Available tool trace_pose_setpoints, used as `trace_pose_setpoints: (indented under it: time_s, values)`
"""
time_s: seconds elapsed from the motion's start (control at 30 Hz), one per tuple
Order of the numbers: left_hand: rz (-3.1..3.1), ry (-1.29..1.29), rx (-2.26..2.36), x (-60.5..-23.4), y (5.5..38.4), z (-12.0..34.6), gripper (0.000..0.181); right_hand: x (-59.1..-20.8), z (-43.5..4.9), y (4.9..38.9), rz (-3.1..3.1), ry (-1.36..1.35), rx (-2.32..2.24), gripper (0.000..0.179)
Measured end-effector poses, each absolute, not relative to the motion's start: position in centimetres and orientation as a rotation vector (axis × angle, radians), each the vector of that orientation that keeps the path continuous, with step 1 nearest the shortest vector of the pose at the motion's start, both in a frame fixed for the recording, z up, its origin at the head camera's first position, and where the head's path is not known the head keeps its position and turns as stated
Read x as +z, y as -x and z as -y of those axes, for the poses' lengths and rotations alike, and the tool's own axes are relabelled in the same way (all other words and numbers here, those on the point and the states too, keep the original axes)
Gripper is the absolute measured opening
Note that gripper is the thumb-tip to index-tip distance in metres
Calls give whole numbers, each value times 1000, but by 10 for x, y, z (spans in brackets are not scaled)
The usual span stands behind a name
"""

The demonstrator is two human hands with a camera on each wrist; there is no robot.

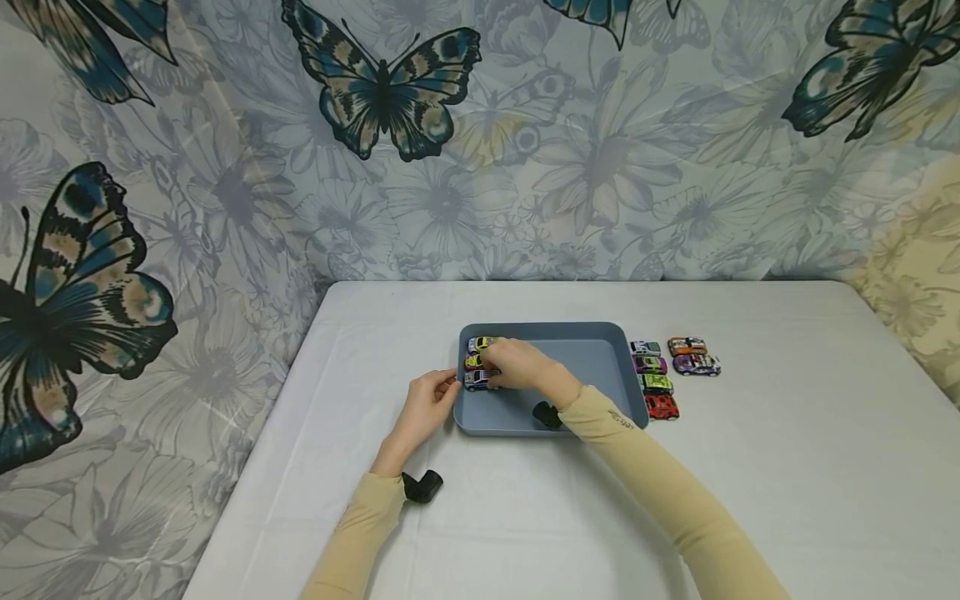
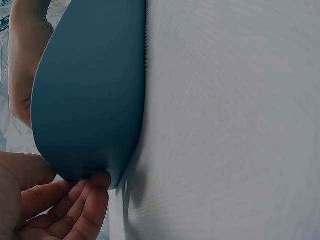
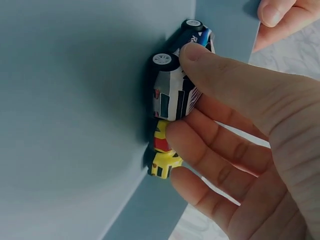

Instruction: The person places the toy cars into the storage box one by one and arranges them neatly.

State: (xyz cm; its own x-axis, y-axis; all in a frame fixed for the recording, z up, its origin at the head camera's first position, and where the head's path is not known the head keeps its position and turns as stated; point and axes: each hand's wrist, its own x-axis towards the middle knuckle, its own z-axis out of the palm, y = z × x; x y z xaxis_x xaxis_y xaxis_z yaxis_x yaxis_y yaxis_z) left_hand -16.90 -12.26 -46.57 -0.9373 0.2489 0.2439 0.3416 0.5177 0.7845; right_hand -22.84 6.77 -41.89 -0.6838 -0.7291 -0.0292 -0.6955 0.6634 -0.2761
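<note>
My right hand reaches over the left end of the grey-blue tray. In the right wrist view, its thumb and fingers pinch a silver, white and dark blue toy car, low against the tray's end wall. Beside that car are a yellow-and-red toy car and a yellow toy car, close together in a row and partly hidden by my fingers. My left hand holds the tray's left rim with thumb and fingertips; in the left wrist view its fingers lie against the outer wall.
Right of the tray, several toy cars stand in a column, among them a red one and a green one. Farther right are an orange car and a purple car. A white cloth covers the table.
</note>
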Motion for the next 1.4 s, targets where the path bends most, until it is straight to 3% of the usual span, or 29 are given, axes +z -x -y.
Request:
trace_pose_setpoints:
  time_s: [0.67,1.4]
  values:
    - [2663,480,-1403,-464,169,121,28,-396,-99,220,-2852,1225,-317,19]
    - [2646,463,-1437,-465,168,120,28,-381,-213,212,-2970,1131,-404,15]
